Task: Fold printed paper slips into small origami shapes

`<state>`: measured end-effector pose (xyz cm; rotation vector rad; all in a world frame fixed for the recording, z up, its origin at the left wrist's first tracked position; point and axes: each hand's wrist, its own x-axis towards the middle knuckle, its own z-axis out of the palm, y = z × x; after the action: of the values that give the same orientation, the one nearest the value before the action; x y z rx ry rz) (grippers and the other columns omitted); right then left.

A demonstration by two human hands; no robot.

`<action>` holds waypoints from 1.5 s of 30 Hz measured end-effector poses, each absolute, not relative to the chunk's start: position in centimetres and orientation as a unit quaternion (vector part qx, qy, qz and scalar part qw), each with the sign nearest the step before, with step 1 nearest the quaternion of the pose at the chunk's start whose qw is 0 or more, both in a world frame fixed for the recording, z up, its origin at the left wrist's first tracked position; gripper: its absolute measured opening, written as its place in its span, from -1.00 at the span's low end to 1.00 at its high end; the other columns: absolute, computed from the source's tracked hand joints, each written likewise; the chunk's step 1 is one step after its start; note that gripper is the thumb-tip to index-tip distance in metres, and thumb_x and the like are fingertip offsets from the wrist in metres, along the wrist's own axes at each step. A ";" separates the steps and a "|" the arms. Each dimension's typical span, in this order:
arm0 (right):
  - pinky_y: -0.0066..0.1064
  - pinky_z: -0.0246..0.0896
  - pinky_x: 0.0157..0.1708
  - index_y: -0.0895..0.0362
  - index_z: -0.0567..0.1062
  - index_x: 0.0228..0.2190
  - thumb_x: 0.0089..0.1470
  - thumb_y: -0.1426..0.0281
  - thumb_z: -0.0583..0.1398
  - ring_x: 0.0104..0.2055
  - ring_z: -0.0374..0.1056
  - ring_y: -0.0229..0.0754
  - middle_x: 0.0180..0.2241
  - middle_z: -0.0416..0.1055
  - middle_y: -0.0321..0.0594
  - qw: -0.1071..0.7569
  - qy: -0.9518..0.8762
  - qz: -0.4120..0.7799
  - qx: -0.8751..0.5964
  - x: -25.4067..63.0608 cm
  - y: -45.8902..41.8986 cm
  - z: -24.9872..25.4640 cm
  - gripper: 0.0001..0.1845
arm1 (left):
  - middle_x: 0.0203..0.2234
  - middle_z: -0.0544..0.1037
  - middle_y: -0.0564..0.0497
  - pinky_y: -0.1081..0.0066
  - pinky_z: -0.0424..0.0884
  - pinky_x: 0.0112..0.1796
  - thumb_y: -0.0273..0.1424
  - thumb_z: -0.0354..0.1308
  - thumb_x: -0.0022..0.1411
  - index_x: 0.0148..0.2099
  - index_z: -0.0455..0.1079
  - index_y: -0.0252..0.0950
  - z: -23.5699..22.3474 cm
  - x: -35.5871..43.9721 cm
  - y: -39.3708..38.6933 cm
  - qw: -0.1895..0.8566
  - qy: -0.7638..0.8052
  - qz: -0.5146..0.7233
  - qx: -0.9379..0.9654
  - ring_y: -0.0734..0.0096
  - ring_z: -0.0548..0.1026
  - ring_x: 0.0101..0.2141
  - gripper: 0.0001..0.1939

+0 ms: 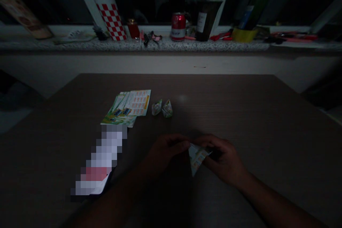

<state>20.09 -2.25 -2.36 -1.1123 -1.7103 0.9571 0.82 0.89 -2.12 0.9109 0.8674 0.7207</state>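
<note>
Between my two hands is a partly folded piece of printed paper (pixel 197 156), pale with green and orange print and coming to a point at the bottom. My left hand (pixel 172 146) pinches its upper left corner between thumb and fingers. On its right side, my right hand (pixel 223 155) is closed around the edge, with some fingers hidden behind the paper. Farther off stand two small folded paper pieces (pixel 167 109) side by side. To their left lies a fanned stack of printed paper cards (pixel 128 107), green and white with orange print.
A lit phone-like device (pixel 101 164), its screen blurred out, lies left of my left forearm. Behind the brown table (pixel 240 107), a granite windowsill (pixel 157 45) bears a checkered bottle (pixel 110 17), a red can (pixel 178 26), a dark cup (pixel 207 17) and a green bottle (pixel 258 0).
</note>
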 end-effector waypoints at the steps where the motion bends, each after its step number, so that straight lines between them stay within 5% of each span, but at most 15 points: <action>1: -0.45 0.30 -0.43 0.12 0.48 -0.24 -0.01 0.47 0.23 -0.42 0.44 -0.22 -0.42 0.54 -0.23 0.430 -0.685 0.382 -0.447 20.1 -2.2 -2.4 -0.78 | -0.41 0.58 0.02 0.45 0.35 -0.30 -0.27 0.35 0.02 -0.27 0.57 -0.29 -2.2 0.8 0.9 0.753 0.394 0.330 0.412 0.44 0.47 -0.40 -0.77; 45: -0.46 0.29 -0.49 0.09 0.48 -0.26 -0.12 0.44 0.33 -0.42 0.39 -0.21 -0.43 0.45 -0.27 0.472 -0.631 0.413 -0.457 19.7 -2.1 -2.2 -0.70 | -0.64 0.41 0.11 0.50 0.16 -0.49 -0.27 0.31 0.02 -0.51 0.48 -0.33 -0.9 1.4 0.4 0.666 0.419 0.326 0.524 0.53 0.30 -0.57 -0.77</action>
<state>19.72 -2.07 -2.18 -1.1198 -1.5450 1.0107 1.35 0.40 -0.92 1.1833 0.9468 0.7362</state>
